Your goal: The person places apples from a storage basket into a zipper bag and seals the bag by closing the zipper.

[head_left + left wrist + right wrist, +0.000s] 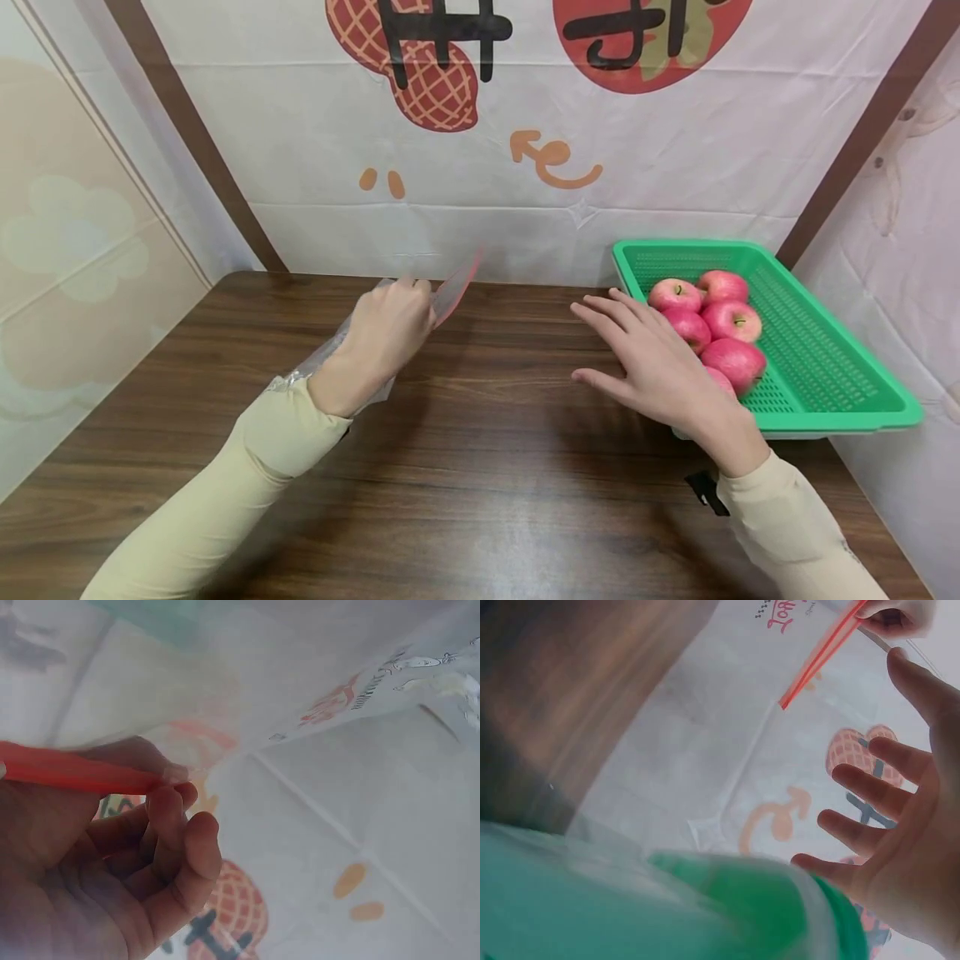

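Observation:
A clear plastic zip bag with a red zip strip (453, 292) hangs from my left hand (390, 321), above the table's left-middle part. In the left wrist view, thumb and fingers pinch the red strip (82, 771) at the bag's mouth, and printed marks show on the clear film (330, 701). My right hand (667, 367) hovers by the green basket's left side with fingers spread, holding nothing. Behind it, several red apples (733, 321) lie in the basket's left part, some partly hidden by the hand.
The green plastic basket (825, 422) stands at the right of the brown wooden table (495, 467). A printed white cloth (480, 175) hangs behind the table, with more cloth at both sides. A small black piece (707, 493) shows by the right wrist.

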`<control>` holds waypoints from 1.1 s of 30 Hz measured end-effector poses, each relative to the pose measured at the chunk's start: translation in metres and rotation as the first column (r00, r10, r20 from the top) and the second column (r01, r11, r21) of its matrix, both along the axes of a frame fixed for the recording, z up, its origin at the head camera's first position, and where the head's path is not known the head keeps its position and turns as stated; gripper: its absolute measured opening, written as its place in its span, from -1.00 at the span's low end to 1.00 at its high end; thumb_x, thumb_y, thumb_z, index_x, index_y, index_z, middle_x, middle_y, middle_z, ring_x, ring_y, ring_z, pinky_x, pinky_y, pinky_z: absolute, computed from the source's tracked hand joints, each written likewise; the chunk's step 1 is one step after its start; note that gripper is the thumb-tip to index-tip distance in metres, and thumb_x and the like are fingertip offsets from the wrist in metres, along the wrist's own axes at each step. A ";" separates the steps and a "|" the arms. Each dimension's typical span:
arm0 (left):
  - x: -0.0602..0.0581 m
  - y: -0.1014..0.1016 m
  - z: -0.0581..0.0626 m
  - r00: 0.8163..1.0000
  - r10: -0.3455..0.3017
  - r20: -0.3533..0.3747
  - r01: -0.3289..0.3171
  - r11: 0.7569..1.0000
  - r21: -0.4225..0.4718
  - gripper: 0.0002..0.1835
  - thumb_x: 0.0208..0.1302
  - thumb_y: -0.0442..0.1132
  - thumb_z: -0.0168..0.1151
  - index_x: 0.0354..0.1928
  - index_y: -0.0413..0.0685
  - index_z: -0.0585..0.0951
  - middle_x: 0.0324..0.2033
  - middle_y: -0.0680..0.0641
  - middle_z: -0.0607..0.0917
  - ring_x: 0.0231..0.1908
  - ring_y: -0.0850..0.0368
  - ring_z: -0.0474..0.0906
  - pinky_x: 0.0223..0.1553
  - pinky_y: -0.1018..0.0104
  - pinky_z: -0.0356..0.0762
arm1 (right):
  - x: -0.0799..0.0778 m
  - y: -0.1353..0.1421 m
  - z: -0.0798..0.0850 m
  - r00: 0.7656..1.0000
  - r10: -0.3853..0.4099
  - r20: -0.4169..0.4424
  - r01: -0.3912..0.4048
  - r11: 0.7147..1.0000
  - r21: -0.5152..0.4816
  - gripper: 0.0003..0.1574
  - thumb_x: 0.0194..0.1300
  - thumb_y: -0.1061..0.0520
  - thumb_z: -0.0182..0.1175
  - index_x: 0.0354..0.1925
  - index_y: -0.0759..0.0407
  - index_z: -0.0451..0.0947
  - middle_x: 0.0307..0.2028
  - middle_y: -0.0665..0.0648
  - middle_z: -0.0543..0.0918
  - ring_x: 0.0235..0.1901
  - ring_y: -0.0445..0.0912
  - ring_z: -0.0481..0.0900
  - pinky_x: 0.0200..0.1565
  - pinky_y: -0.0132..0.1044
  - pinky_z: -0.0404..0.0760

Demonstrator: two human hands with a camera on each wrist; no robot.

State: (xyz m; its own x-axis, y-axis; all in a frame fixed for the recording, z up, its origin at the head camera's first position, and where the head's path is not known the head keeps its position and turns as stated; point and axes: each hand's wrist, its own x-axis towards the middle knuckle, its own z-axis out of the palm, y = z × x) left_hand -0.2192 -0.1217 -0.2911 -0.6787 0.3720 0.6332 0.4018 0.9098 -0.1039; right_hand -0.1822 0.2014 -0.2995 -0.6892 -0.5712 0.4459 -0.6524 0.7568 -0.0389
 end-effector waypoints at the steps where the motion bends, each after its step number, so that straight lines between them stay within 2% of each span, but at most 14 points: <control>1: 0.000 0.000 0.004 1.000 -0.006 -0.013 0.006 1.000 -0.004 -0.71 0.11 -0.52 0.11 -0.70 -0.19 0.36 -0.72 -0.12 0.43 -0.71 0.16 0.21 -0.77 0.16 0.42 | 0.000 0.002 0.003 1.000 -0.002 -0.002 0.002 1.000 -0.003 -0.01 0.18 -0.25 0.34 0.44 0.07 0.27 0.37 0.17 0.40 0.43 0.25 0.21 0.41 0.13 0.20; 3: 0.001 0.000 0.012 1.000 -0.013 -0.025 0.013 1.000 -0.006 -0.70 0.11 -0.52 0.10 -0.71 -0.18 0.33 -0.73 -0.09 0.38 -0.68 0.18 0.13 -0.78 0.19 0.38 | 0.001 0.006 0.008 1.000 -0.007 -0.003 0.007 1.000 -0.009 -0.02 0.18 -0.23 0.35 0.44 0.09 0.27 0.36 0.18 0.40 0.43 0.25 0.23 0.41 0.12 0.18; 6: 0.001 -0.001 0.026 0.999 -0.028 -0.042 0.028 1.000 -0.007 -0.75 0.12 -0.49 0.12 -0.67 -0.22 0.38 -0.70 -0.10 0.39 -0.70 0.16 0.19 -0.77 0.14 0.41 | 0.004 0.013 0.016 1.000 -0.024 0.002 0.024 1.000 -0.016 -0.02 0.18 -0.21 0.36 0.43 0.11 0.29 0.35 0.19 0.41 0.41 0.25 0.25 0.42 0.11 0.16; 11: -0.003 -0.006 0.057 0.998 -0.045 -0.049 0.046 0.999 0.021 -0.85 0.18 -0.45 0.15 -0.54 -0.31 0.51 -0.62 -0.19 0.52 -0.68 -0.08 0.49 -0.65 0.00 0.53 | 0.008 0.026 0.025 0.997 -0.074 0.035 0.076 0.996 -0.038 -0.06 0.19 -0.18 0.36 0.43 0.07 0.30 0.36 0.16 0.40 0.40 0.26 0.26 0.41 0.14 0.16; 15: -0.004 -0.009 0.082 0.991 -0.056 -0.123 0.064 0.996 0.061 -0.88 0.20 -0.46 0.12 -0.43 -0.40 0.58 -0.51 -0.26 0.61 -0.58 -0.22 0.59 -0.57 -0.09 0.55 | 0.010 0.037 0.032 0.993 -0.108 0.052 0.110 0.993 -0.047 -0.06 0.19 -0.15 0.38 0.43 0.08 0.30 0.35 0.18 0.41 0.38 0.24 0.28 0.33 0.20 0.27; 18: -0.001 -0.010 0.093 0.980 -0.085 -0.179 0.102 0.991 0.090 -0.87 0.20 -0.49 0.08 -0.45 -0.39 0.58 -0.45 -0.26 0.62 -0.54 -0.22 0.58 -0.54 -0.11 0.55 | 0.010 0.046 0.037 0.989 -0.134 0.068 0.138 0.989 -0.048 -0.04 0.17 -0.15 0.40 0.43 0.08 0.30 0.35 0.20 0.40 0.37 0.22 0.28 0.25 0.24 0.37; 21: 0.001 -0.008 0.095 0.977 -0.116 -0.181 0.134 0.987 0.086 -0.82 0.18 -0.50 0.05 -0.56 -0.32 0.52 -0.51 -0.21 0.56 -0.60 -0.16 0.49 -0.59 -0.05 0.51 | 0.010 0.054 0.041 0.984 -0.155 0.090 0.161 0.985 -0.055 -0.03 0.15 -0.14 0.42 0.43 0.06 0.30 0.35 0.19 0.40 0.35 0.21 0.29 0.18 0.28 0.41; 25: -0.001 -0.004 0.086 0.980 -0.130 -0.150 0.138 0.989 0.046 -0.77 0.17 -0.49 0.05 -0.64 -0.26 0.43 -0.62 -0.18 0.43 -0.70 -0.06 0.36 -0.67 0.06 0.42 | 0.008 0.065 0.042 0.977 -0.170 0.126 0.180 0.981 -0.071 -0.07 0.15 -0.10 0.42 0.41 0.09 0.33 0.33 0.20 0.41 0.30 0.20 0.31 0.16 0.25 0.38; 30: -0.003 -0.002 0.077 0.983 -0.136 -0.125 0.143 0.989 0.044 -0.79 0.10 -0.52 0.07 -0.65 -0.25 0.43 -0.66 -0.15 0.42 -0.72 -0.03 0.34 -0.68 0.13 0.35 | 0.006 0.077 0.041 0.964 -0.191 0.183 0.204 0.978 -0.053 -0.18 0.18 -0.10 0.38 0.34 0.11 0.39 0.25 0.19 0.45 0.23 0.18 0.35 0.13 0.19 0.42; 33: -0.002 0.001 0.074 0.983 -0.151 -0.103 0.157 0.986 0.054 -0.81 0.07 -0.52 0.05 -0.64 -0.23 0.46 -0.65 -0.14 0.43 -0.72 -0.01 0.34 -0.67 0.14 0.35 | 0.004 0.084 0.040 0.955 -0.206 0.215 0.216 0.976 -0.026 -0.19 0.18 -0.11 0.38 0.33 0.08 0.38 0.21 0.18 0.44 0.19 0.15 0.35 0.04 0.18 0.50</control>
